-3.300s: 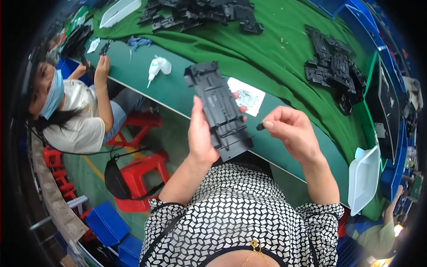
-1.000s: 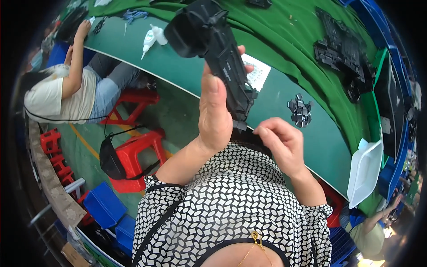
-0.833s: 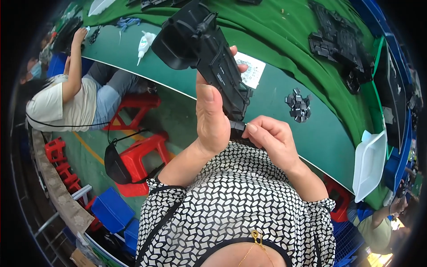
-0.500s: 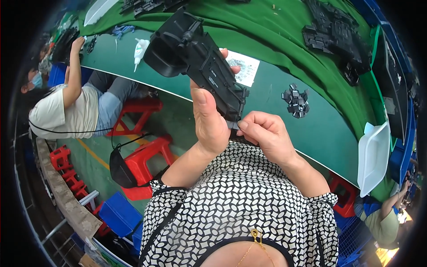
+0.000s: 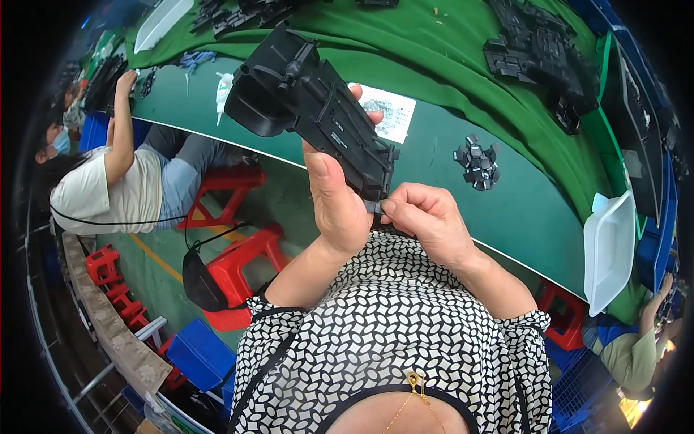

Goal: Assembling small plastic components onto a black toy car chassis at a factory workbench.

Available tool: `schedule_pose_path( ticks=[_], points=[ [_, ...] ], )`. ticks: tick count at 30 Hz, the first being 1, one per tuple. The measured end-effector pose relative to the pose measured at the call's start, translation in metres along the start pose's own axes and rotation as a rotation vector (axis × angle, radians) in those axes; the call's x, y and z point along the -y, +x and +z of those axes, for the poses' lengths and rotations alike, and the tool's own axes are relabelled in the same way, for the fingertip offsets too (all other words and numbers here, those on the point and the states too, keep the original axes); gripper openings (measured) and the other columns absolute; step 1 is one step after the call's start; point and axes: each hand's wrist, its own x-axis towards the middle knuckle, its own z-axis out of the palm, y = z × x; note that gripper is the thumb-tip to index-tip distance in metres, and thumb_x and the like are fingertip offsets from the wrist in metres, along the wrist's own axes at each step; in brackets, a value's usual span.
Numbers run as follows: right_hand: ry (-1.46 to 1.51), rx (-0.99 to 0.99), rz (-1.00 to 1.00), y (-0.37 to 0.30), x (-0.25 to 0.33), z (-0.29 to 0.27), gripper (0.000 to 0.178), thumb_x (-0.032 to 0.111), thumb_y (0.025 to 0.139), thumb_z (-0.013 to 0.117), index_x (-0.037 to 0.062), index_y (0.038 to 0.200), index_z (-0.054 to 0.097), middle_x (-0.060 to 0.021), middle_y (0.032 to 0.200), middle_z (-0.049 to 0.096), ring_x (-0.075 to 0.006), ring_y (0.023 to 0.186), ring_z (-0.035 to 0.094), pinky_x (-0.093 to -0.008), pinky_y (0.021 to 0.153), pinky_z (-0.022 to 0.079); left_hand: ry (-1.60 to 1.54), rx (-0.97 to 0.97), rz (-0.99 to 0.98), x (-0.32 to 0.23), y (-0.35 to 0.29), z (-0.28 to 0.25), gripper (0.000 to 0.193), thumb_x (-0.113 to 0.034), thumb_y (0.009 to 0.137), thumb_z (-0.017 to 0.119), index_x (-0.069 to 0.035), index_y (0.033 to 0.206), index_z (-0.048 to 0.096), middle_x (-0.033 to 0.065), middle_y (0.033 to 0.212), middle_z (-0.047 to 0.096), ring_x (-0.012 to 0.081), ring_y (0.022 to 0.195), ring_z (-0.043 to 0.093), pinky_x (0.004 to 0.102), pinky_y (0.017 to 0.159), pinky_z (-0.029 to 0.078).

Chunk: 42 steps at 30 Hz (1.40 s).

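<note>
Chassis (image 5: 318, 119), long black plastic, now stands raised close to the chest, clamped by the left hand (image 5: 336, 199); right hand (image 5: 426, 217), which hung apart at 3 o'clock seconds ago, pinches a small dark piece (image 5: 374, 207) against its near end, so fitting looks begun

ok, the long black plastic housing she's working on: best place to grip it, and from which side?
Grip the long black housing around its narrow lower shaft, coming from below, on the person's side, as the left hand does. The body is slim there and flares into a bulky hollow head at the far end, too wide to wrap. That likely leaves the bottom edge clear, where the right hand pinches a small dark part.
</note>
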Motion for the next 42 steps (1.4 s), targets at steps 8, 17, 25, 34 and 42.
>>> schedule_pose_path(
  ticks=[8,17,25,34,42],
  points=[
    [-0.005,0.018,-0.032,-0.003,0.001,-0.007,0.025,0.023,0.094,0.058,0.0012,0.082,0.065,0.0053,0.066,0.052,-0.0016,0.06,0.041,-0.0192,0.052,0.032,-0.1,-0.083,-0.09,-0.005,0.005,0.0,0.07,-0.058,0.097,0.02,-0.005,0.142,0.026,0.0186,0.135,0.043,0.0269,0.108,0.055,0.0396,0.094,0.045],
    [-0.522,-0.301,-0.619,-0.004,0.015,-0.025,0.011,0.003,0.084,0.066,0.0006,0.095,0.064,-0.0032,0.084,0.058,-0.0094,0.072,0.055,-0.0224,0.062,0.046,-0.49,-0.04,-0.328,-0.011,0.009,-0.015,0.066,-0.054,0.098,0.018,-0.003,0.138,0.033,0.0182,0.134,0.045,0.032,0.106,0.056,0.0473,0.09,0.048],
    [-0.526,-0.165,-0.59,0.0,0.015,-0.027,0.011,0.001,0.085,0.063,0.002,0.096,0.063,-0.0047,0.094,0.054,-0.0102,0.077,0.053,-0.0233,0.066,0.044,-0.673,0.034,-0.507,-0.014,0.014,-0.016,0.062,-0.048,0.099,0.016,-0.004,0.139,0.033,0.0185,0.134,0.046,0.0331,0.106,0.057,0.0527,0.089,0.049],
    [-0.462,-0.138,-0.604,0.002,0.014,-0.024,0.005,0.002,0.087,0.061,0.0006,0.091,0.06,-0.0038,0.093,0.053,-0.0092,0.074,0.05,-0.0229,0.064,0.043,-0.616,0.007,-0.566,-0.019,0.016,-0.015,0.064,-0.053,0.098,0.018,-0.005,0.136,0.038,0.0158,0.129,0.051,0.0317,0.102,0.058,0.0483,0.086,0.052],
    [-0.298,-0.081,-0.37,0.0,0.019,-0.026,0.009,0.008,0.092,0.058,-0.0013,0.092,0.059,-0.0017,0.093,0.053,-0.0065,0.08,0.05,-0.0208,0.07,0.042,-0.621,-0.01,-0.668,-0.016,0.017,-0.016,0.062,-0.051,0.099,0.018,-0.005,0.134,0.041,0.0165,0.126,0.053,0.0316,0.102,0.058,0.0487,0.086,0.051]
  ],
)
